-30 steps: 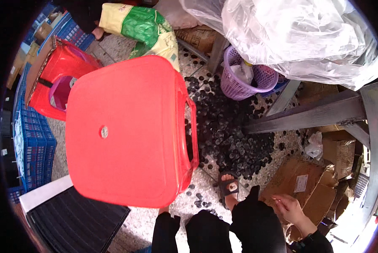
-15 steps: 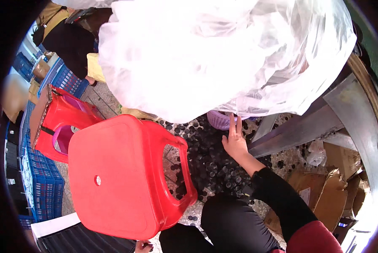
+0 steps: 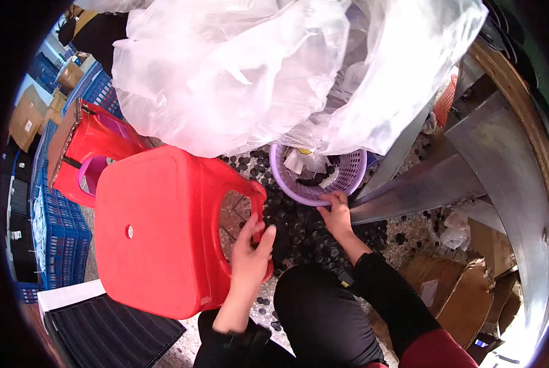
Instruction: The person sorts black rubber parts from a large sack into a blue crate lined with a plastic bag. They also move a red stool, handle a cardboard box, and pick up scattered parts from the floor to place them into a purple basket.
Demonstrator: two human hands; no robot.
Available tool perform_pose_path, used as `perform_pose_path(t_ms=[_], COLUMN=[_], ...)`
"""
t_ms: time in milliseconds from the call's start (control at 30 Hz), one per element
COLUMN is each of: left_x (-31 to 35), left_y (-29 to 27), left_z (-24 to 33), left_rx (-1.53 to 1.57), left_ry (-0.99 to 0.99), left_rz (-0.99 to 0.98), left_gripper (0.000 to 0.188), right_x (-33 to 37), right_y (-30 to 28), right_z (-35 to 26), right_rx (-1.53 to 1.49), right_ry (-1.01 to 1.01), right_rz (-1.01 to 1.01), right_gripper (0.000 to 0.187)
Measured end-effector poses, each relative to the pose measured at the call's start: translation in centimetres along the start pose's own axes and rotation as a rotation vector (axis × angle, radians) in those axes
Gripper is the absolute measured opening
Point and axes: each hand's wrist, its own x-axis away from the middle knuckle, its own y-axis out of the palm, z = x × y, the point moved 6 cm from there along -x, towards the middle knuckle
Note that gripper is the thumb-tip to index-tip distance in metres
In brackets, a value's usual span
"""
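Note:
A purple plastic basket (image 3: 351, 175) sits tilted under the edge of a big translucent plastic bag (image 3: 225, 80). White plastic scraps and several black round pieces lie inside it. My right hand (image 3: 337, 214) pinches the basket's near rim. To the left, my left hand (image 3: 250, 248) is raised with thumb and fingers apart, in front of the side frame of a red plastic stool (image 3: 152, 239); whether it touches the stool I cannot tell. Between my hands, many small black discs (image 3: 308, 242) are heaped on the speckled floor. The bag covers part of the basket's far side.
A slanting metal table leg (image 3: 409, 190) stands to the right of the basket. Torn cardboard (image 3: 434, 282) lies at the lower right. On the left are a second red stool (image 3: 102, 147), blue crates (image 3: 60, 245) and a black ribbed panel (image 3: 112, 331). A person is at the far upper left.
My left hand has come up from beside the stool's lower edge to its side frame. The basket has come nearer and out from under the bag, with my right hand now at its rim.

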Motion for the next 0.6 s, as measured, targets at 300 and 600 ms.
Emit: perform_pose_path(t_ms=[300, 600], left_x=[-13.7, -13.4], left_y=[6.7, 5.3], left_z=[-10.3, -10.6], left_rx=[-0.094, 0.12], left_ry=[-0.431, -0.327], left_rz=[-0.193, -0.167], left_gripper=[0.044, 0.011], right_x=[0.9, -0.2], right_y=[-0.2, -1.4], right_z=[-0.2, -4.0], right_rx=[0.011, -0.098], right_ry=[-0.144, 0.186], right_rz=[-0.21, -0.469], right_gripper=[0.035, 0.036])
